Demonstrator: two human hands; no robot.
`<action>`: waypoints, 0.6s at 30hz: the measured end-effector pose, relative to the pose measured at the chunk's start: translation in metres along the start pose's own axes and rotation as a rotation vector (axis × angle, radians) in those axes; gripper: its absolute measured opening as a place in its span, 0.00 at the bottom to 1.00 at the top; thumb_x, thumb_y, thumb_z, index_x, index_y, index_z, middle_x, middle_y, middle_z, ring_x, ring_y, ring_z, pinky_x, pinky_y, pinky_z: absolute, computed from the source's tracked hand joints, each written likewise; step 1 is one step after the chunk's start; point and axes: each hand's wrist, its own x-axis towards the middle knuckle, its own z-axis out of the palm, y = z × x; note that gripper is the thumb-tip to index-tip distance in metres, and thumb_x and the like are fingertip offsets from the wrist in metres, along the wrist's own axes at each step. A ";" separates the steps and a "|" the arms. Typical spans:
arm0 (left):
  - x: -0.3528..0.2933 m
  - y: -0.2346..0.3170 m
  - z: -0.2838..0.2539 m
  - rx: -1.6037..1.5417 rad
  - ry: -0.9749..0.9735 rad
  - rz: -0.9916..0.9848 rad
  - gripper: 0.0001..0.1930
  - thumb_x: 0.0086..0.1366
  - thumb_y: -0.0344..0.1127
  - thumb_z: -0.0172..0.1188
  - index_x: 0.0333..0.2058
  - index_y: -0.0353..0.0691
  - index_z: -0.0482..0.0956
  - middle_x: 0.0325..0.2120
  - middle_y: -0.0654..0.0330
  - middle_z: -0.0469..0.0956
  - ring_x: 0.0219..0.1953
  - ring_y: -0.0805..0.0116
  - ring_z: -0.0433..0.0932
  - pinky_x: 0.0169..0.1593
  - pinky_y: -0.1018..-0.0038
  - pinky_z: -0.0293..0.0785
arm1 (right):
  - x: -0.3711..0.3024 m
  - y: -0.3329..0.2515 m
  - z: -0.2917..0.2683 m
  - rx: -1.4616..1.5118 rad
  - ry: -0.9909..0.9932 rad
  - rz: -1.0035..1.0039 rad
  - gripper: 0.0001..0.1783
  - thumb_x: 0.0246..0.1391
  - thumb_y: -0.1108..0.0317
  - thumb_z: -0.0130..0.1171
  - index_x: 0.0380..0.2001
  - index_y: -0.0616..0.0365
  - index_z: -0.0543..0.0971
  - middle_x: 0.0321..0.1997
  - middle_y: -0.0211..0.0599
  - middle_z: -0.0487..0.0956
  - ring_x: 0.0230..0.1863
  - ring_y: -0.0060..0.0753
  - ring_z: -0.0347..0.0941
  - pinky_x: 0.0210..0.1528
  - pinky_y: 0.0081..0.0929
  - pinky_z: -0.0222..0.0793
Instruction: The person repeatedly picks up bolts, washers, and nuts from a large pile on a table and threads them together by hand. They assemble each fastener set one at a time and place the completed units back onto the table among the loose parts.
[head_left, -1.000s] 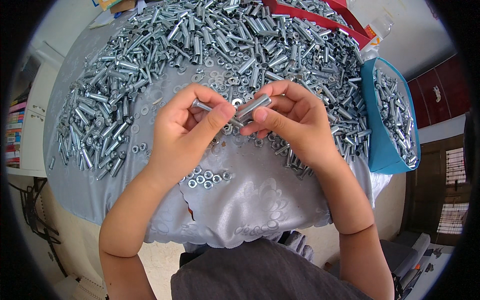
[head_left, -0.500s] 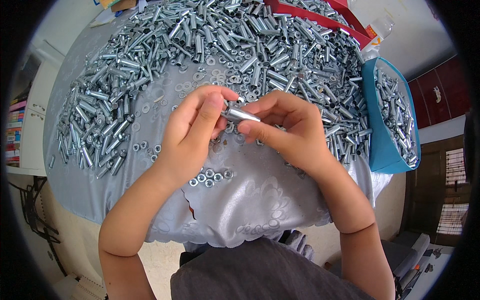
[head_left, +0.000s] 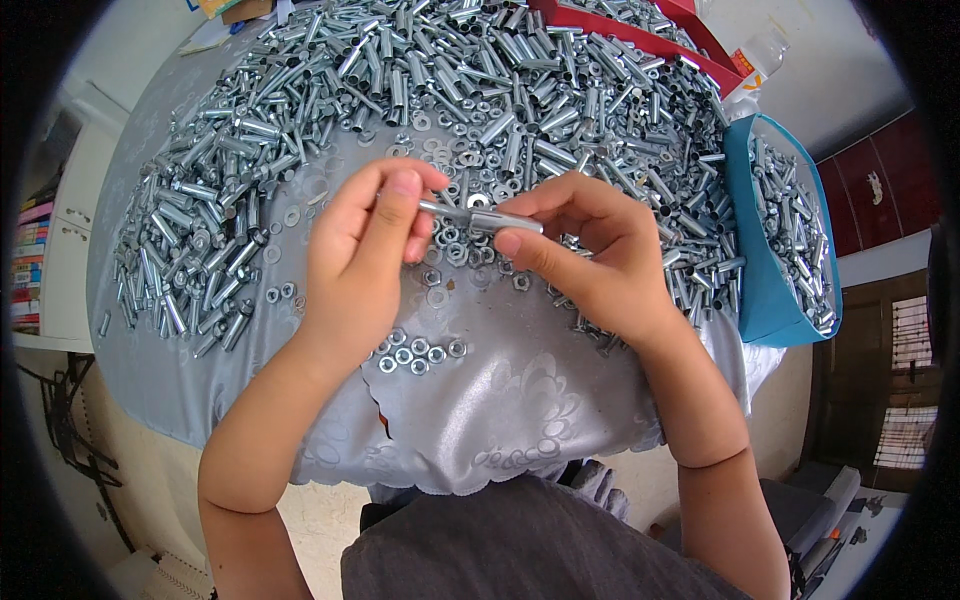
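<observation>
Silver cylindrical metal sleeve, head view: it sits at 12 o'clock, just above picture centre, held off the table between both hands. Right hand, at 2 o'clock: thumb and fingers pinched on the sleeve's 3 o'clock end. Left hand, at 10 to 11 o'clock: fingertips gripping the far end of a thin silver metal rod, which points at the sleeve's 9 o'clock end.

Change: half a second ago the hands were closer together and the sleeve filled the gap, tilted toward 4 o'clock. Now the left hand is farther toward 9 o'clock, a length of rod shows, and the sleeve lies nearly level. Rod and sleeve look lined up, so work now appears centred on their join; how far the rod reaches inside, cannot tell.

Unchanged around them: small group of silver hexagonal metal nuts at 7 to 8 o'clock on the shiny grey patterned tablecloth; big heap of silver metal hardware arcing from 9 through 12 to 3 o'clock; blue fabric-looking bin of similar pieces between 2 and 3 o'clock.
</observation>
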 end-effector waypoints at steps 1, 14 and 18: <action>-0.001 -0.001 0.002 0.011 -0.041 -0.011 0.15 0.68 0.41 0.42 0.37 0.34 0.71 0.20 0.68 0.64 0.22 0.84 0.60 0.27 0.87 0.58 | 0.000 0.000 0.002 0.010 -0.005 0.012 0.10 0.45 0.72 0.63 0.31 0.63 0.76 0.26 0.27 0.76 0.26 0.13 0.70 0.29 0.13 0.66; -0.010 0.004 0.001 0.339 -0.236 0.003 0.12 0.65 0.41 0.47 0.32 0.36 0.65 0.17 0.66 0.64 0.20 0.80 0.61 0.25 0.80 0.59 | 0.000 0.000 0.013 0.087 0.000 -0.106 0.10 0.45 0.76 0.60 0.34 0.63 0.77 0.28 0.34 0.78 0.28 0.20 0.73 0.31 0.17 0.69; -0.008 0.003 0.000 0.317 -0.211 0.013 0.14 0.65 0.42 0.47 0.27 0.37 0.67 0.16 0.70 0.62 0.20 0.83 0.58 0.23 0.83 0.55 | 0.000 -0.001 0.003 -0.181 0.000 -0.155 0.10 0.45 0.74 0.61 0.33 0.65 0.77 0.26 0.36 0.78 0.27 0.22 0.74 0.30 0.18 0.69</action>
